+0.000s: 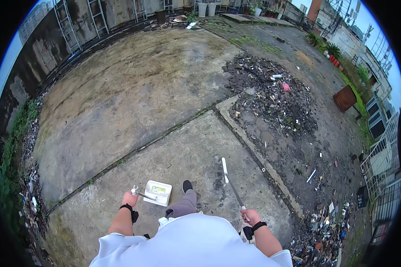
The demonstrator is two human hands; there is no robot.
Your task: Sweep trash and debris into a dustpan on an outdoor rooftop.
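My left hand [130, 198] grips the handle of a thin metal tool whose rod reaches to a white box-shaped dustpan [158, 192] held just above the concrete. My right hand [250, 216] is closed on a long slim stick [231, 182] with a pale tip, which points forward and to the left over the slab. Both wrists wear black straps. My grey trouser leg and black shoe [187, 185] step forward between the two hands. I wear a white top.
A dark pile of rubble and litter [272, 102] lies ahead on the right. More rubbish [325, 231] lies at the lower right beside a metal fence [378, 169]. A rusty brown bin [345, 98] stands farther right. Ladders [67, 26] lean on the far wall.
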